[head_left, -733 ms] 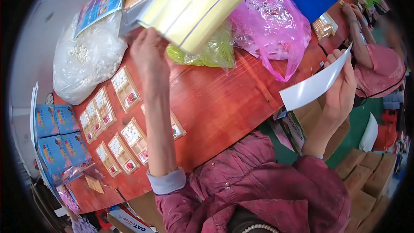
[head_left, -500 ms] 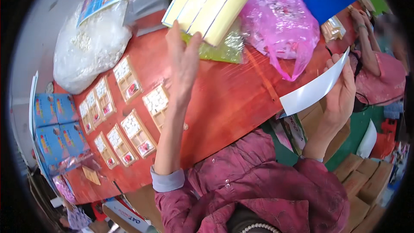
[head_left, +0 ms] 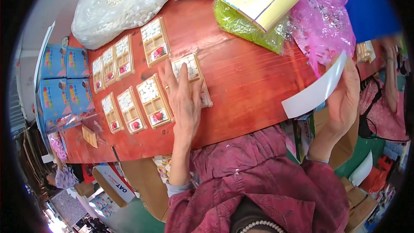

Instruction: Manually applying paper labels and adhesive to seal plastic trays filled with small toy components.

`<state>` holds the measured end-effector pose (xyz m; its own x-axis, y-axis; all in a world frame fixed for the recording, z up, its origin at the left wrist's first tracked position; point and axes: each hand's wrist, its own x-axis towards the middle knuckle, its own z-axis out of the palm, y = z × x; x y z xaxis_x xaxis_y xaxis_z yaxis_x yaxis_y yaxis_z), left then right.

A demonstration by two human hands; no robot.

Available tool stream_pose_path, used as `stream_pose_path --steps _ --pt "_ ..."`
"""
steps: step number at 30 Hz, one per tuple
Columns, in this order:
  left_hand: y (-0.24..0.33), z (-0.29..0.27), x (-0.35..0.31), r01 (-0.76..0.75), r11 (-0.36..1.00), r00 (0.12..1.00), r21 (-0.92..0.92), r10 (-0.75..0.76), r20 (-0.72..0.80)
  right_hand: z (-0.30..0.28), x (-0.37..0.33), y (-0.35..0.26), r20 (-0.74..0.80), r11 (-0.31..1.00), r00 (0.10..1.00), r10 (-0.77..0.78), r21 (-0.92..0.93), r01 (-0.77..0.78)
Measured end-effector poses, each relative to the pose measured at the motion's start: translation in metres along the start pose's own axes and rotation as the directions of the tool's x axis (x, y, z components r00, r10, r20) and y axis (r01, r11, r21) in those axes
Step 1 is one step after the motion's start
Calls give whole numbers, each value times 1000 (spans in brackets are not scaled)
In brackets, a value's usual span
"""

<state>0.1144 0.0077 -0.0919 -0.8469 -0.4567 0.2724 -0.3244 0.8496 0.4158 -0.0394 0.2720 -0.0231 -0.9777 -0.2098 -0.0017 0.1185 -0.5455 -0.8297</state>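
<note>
Strip [head_left: 312,99] pinched in right hand [head_left: 345,92]. Left hand [head_left: 184,103] splayed over tray [head_left: 203,80] on tabletop [head_left: 246,90], grip apparently loose; contact unclear. Step looks like reaching to the tray; any hold would call for its rim, clear of white pieces [head_left: 192,69].

Head view: wide fisheye, head-worn, set above the near edge of the red table [head_left: 246,90]. Faces steeply down, table close below, its edges bowed by the lens. Takes in wearer's maroon garment [head_left: 258,164] at table's near side, green floor [head_left: 133,215] lower than table.
</note>
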Motion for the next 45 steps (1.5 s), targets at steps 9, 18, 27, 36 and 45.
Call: stream_pose_path --steps 9,18,27,36,45 --pt "6 22 -12 -11 999 994 30 8 110 13 6 8 354 992 931 83 -120 -43" --pt "58 -31 -9 222 654 965 -723 -42 259 68 -14 28 224 845 972 -76 -503 182" --pt "59 -37 -25 375 -245 921 -894 -10 389 92 -44 70 847 511 525 -85 -415 753" --pt "32 -38 -35 235 -591 831 -772 -291 475 61 -28 79 497 445 845 199 -814 374" --pt "18 -32 -43 176 -336 821 -925 -468 326 59 -31 87 306 735 838 451 -660 -155"
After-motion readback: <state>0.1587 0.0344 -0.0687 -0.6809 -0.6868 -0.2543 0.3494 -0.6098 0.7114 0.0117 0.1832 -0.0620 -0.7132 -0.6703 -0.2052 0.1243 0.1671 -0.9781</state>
